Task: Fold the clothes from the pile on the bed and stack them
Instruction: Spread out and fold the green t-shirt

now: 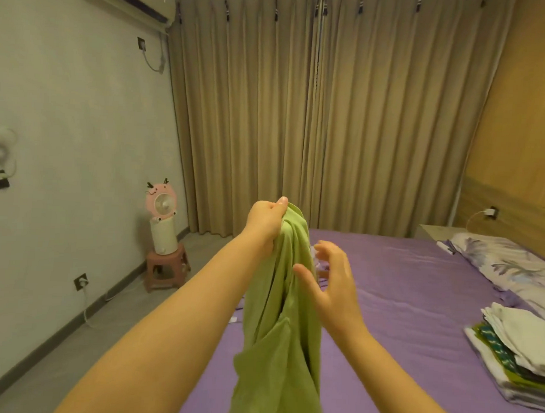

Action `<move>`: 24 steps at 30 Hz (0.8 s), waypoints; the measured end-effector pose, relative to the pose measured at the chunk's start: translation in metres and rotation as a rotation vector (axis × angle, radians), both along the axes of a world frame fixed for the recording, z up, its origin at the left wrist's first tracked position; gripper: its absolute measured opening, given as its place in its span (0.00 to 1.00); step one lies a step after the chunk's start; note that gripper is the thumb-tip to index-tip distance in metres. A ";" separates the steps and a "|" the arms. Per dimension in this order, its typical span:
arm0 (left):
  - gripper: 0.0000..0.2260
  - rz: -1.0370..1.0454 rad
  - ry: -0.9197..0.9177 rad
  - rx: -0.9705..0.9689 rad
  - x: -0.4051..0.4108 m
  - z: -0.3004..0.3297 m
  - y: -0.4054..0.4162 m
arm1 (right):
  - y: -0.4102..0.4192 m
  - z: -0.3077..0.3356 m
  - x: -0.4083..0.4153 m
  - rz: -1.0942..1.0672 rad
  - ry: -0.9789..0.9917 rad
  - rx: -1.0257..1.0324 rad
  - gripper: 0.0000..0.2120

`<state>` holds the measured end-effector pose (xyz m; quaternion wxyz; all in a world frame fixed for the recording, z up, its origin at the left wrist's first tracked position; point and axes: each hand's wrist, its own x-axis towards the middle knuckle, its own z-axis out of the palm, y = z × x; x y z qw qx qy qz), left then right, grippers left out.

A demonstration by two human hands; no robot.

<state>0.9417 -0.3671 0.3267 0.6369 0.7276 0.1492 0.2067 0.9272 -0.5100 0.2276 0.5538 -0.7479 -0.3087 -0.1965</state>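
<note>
Green garment [279, 316]: hung lengthwise above the bed [401, 305], pinched at its top by the left hand [266, 220]. Right hand [330, 280]: fingers spread, just right of the cloth, nearer its middle.

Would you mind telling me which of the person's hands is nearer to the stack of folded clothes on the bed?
The right hand. It hovers open beside the hanging green garment, on the side towards the stack of folded clothes. The left hand grips the garment's top, farther away.
</note>
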 end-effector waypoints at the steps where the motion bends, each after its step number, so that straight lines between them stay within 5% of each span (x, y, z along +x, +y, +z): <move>1: 0.16 0.068 -0.008 -0.053 -0.007 0.003 -0.003 | 0.000 -0.020 -0.023 -0.030 -0.005 0.002 0.28; 3: 0.13 0.194 -0.043 -0.172 -0.021 0.010 -0.008 | -0.001 -0.064 -0.065 -0.088 0.037 -0.094 0.37; 5: 0.13 0.273 -0.072 -0.245 -0.034 0.016 -0.012 | -0.005 -0.103 -0.094 -0.141 0.121 -0.233 0.37; 8: 0.15 0.325 -0.078 -0.229 -0.051 0.019 -0.017 | -0.025 -0.114 -0.098 -0.178 0.260 -0.313 0.10; 16: 0.06 0.133 0.033 0.214 -0.078 -0.019 -0.036 | -0.093 -0.021 -0.046 0.021 0.381 0.157 0.11; 20: 0.23 0.049 0.106 0.314 -0.082 -0.040 -0.067 | -0.122 0.018 -0.019 0.122 0.433 0.284 0.07; 24: 0.37 -0.332 0.181 0.713 -0.072 -0.048 -0.109 | -0.150 0.044 0.002 0.203 0.432 0.248 0.07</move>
